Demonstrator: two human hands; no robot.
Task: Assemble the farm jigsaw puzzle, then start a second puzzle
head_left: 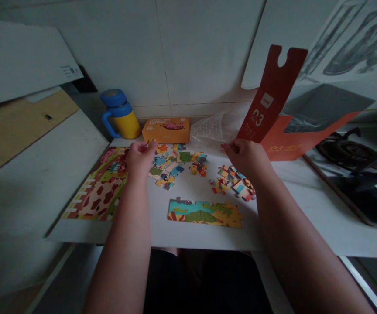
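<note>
My left hand [140,156] is closed in a pinch on a small puzzle piece [151,141], held above the back of the table. Over on the right, my right hand [245,153] is also pinched, with a small orange bit of a puzzle piece [223,148] at its fingertips. Loose puzzle pieces [170,163] lie between the hands, and another heap of pieces [237,183] is below the right hand. Nearest me is a joined puzzle strip [204,213] showing a green crocodile. A larger joined puzzle section [98,192] lies left, partly hidden by my left forearm.
Along the wall stand a blue and yellow flask [123,115], an orange puzzle box [166,131] and a crumpled clear plastic bag [210,128]. An open red-orange box [286,144] with a raised flap is behind my right hand. A gas stove [355,174] sits far right; cardboard [25,126] leans left.
</note>
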